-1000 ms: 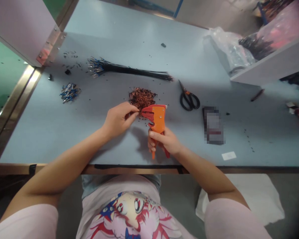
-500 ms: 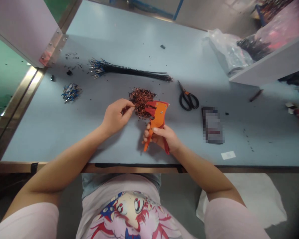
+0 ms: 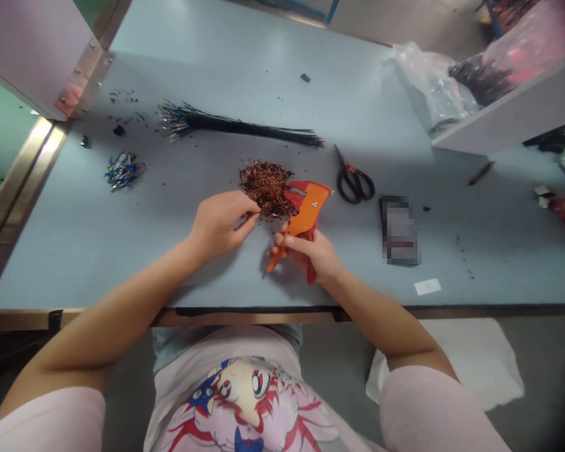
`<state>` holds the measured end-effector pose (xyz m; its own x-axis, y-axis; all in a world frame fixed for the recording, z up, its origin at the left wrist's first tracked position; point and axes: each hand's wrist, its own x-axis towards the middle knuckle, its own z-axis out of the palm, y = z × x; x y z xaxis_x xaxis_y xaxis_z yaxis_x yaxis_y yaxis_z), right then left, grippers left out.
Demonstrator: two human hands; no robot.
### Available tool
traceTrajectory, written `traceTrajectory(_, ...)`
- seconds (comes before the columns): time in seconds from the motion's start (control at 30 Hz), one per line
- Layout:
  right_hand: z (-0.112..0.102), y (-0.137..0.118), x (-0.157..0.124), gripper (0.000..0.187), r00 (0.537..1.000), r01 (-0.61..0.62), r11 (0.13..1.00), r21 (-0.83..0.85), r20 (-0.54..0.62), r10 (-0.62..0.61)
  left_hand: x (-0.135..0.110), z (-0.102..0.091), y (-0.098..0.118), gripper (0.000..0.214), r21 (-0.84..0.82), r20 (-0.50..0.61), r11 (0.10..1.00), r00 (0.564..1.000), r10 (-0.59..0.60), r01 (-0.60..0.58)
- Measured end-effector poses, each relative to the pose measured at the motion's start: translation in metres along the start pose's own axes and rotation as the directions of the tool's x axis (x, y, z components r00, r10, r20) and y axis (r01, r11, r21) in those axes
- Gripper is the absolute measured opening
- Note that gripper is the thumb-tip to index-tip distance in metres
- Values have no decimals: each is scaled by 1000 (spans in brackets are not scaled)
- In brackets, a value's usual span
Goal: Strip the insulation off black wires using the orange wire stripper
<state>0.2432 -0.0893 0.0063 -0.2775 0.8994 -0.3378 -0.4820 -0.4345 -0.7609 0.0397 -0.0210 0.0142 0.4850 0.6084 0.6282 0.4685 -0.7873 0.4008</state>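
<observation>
Gripping the orange wire stripper (image 3: 309,206) by its handles, my right hand (image 3: 313,257) sits on the near side of the copper scrap pile (image 3: 263,181); my left hand (image 3: 219,223) is pinched shut at the pile's near-left edge.

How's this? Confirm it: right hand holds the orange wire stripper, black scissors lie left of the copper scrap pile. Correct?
One slip: the head view shows the black scissors right of the copper scrap pile, not left. The right hand does hold the orange wire stripper.
</observation>
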Motion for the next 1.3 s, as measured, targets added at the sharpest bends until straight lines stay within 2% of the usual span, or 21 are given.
traceTrajectory(0.13,1,-5,-1,35,996,80,996,-25,-46,-82,-1,-1,7,8,175,28,964,980,198,-200)
traceTrajectory(0.23,1,-5,-1,36,995,75,996,-56,-66,-79,0,-2,10,11,238,43,935,965,260,-263)
traceTrajectory(0.4,0,2,1,35,996,68,997,-39,-52,-70,1,-3,13,13,242,82,907,939,334,-344)
traceTrajectory(0.73,2,0,3,32,990,92,995,-27,-108,-95,-1,-2,15,21,203,238,900,911,337,-386)
traceTrajectory(0.93,7,1,1,28,971,164,984,-69,-164,-174,1,0,22,19,263,215,900,930,297,-348)
traceTrajectory(1.07,7,1,1,26,968,177,981,-75,-165,-187,4,-3,21,19,266,225,898,929,295,-350)
traceTrajectory(1.13,4,-2,2,25,960,200,977,-74,-182,-211,5,-13,11,16,298,213,906,946,244,-301)
traceTrajectory(1.17,1,-5,4,25,953,221,973,-69,-196,-230,7,-20,3,14,329,187,914,965,183,-237)
traceTrajectory(1.23,-4,-11,8,24,942,250,967,-56,-218,-257,9,-34,-16,5,298,105,955,993,-51,18)
traceTrajectory(1.27,-7,-15,10,25,942,246,968,-49,-224,-251,10,-39,-26,5,251,30,952,982,-189,176)
traceTrajectory(1.3,-9,-17,12,25,946,227,973,-43,-229,-231,11,-42,-35,6,186,-57,928,947,-318,323)
